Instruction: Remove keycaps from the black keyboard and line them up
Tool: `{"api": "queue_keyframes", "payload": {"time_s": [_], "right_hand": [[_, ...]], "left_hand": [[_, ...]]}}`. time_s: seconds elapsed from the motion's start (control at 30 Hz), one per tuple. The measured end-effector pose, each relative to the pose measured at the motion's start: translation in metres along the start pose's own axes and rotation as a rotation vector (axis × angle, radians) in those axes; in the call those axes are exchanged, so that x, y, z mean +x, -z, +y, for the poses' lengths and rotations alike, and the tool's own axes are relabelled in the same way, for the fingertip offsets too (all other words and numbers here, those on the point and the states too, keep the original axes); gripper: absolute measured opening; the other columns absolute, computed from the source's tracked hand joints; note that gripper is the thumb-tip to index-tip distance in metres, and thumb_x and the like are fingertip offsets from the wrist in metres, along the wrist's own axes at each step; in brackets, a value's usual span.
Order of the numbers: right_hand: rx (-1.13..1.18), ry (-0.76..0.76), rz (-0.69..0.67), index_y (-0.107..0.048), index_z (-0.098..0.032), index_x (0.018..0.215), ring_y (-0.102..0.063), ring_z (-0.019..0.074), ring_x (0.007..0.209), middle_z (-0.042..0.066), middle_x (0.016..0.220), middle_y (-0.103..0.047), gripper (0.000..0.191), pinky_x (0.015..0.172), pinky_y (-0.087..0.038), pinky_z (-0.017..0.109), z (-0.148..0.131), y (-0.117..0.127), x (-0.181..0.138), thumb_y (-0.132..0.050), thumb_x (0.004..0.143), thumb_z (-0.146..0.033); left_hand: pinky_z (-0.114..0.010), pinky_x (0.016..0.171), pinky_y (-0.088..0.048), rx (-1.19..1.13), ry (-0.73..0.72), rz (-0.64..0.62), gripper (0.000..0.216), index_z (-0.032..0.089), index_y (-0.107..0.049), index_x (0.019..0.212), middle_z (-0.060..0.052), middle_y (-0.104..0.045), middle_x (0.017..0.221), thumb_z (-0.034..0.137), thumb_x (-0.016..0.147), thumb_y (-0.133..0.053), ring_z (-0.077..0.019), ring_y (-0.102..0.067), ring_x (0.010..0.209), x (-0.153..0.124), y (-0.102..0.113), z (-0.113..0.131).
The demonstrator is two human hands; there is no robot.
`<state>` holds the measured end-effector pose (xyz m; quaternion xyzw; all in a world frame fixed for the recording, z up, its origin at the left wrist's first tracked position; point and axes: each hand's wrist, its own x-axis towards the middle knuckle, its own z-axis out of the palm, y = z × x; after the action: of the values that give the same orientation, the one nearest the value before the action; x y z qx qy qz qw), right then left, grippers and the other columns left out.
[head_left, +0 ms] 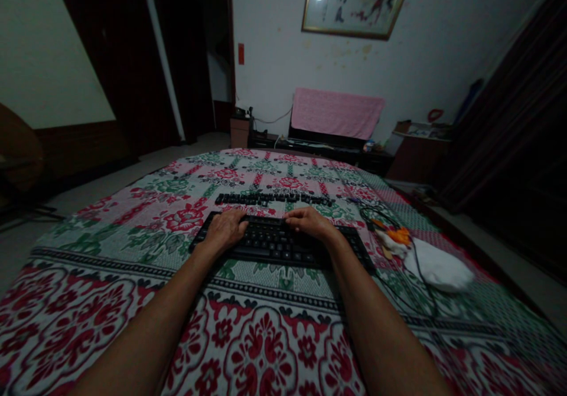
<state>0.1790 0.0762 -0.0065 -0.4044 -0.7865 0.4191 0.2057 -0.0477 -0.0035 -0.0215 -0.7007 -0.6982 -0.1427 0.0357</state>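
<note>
A black computer keyboard (270,245) lies on the patterned cloth in front of me. My left hand (225,231) is over its left part, fingers curled on the far edge and thumb bent toward the keys, steadying it. At the far edge, just right of the middle, my right hand (308,222) has thumb and fingertips pinched together. Whatever is between them is too small to make out. Beyond the keyboard runs a row of loose black keycaps (274,198). My right wrist and hand cover part of the keys on the right side.
A floral cloth (261,349) covers the wide surface. To the right lie a dark cable (427,301), a white bundle (440,265) and an orange item (396,235). A pink towel (336,113) hangs at the far wall, below a framed picture (357,0).
</note>
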Motion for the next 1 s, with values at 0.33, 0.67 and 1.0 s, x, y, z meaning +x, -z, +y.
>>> {"api": "queue_keyframes", "payload": {"time_s": [0.33,0.67,1.0], "right_hand": [[-0.119,0.119,-0.017,-0.065,-0.012,0.082,-0.042,0.0066,0.052,-0.001,0.062,-0.055,0.025,0.051,-0.033,0.017,-0.008,-0.006,-0.001,-0.049,0.07,-0.026],[-0.304,0.19,-0.081,-0.066,-0.013,0.085,-0.051,0.0095,0.061,0.001,0.073,-0.064,0.027,0.056,-0.037,0.018,-0.006,-0.018,0.005,-0.046,0.072,-0.023],[-0.393,0.173,-0.079,-0.066,-0.013,0.083,-0.056,0.0122,0.069,0.002,0.077,-0.065,0.026,0.061,-0.038,0.019,-0.014,-0.022,0.002,-0.045,0.073,-0.024]], "left_hand": [[-0.032,0.09,-0.036,-0.025,-0.011,-0.001,0.034,0.022,-0.052,0.108,-0.004,-0.056,0.112,0.032,0.08,-0.036,-0.0185,-0.049,0.104,0.002,-0.002,-0.003],[-0.029,0.09,-0.037,-0.069,-0.054,-0.046,0.037,0.023,-0.053,0.111,-0.002,-0.057,0.111,0.024,0.077,-0.036,-0.0172,-0.051,0.102,0.007,0.0,-0.015],[-0.03,0.092,-0.036,-0.061,-0.048,-0.02,0.037,0.022,-0.053,0.11,-0.003,-0.057,0.111,0.025,0.077,-0.037,-0.0175,-0.05,0.103,0.007,-0.004,-0.015]]}}
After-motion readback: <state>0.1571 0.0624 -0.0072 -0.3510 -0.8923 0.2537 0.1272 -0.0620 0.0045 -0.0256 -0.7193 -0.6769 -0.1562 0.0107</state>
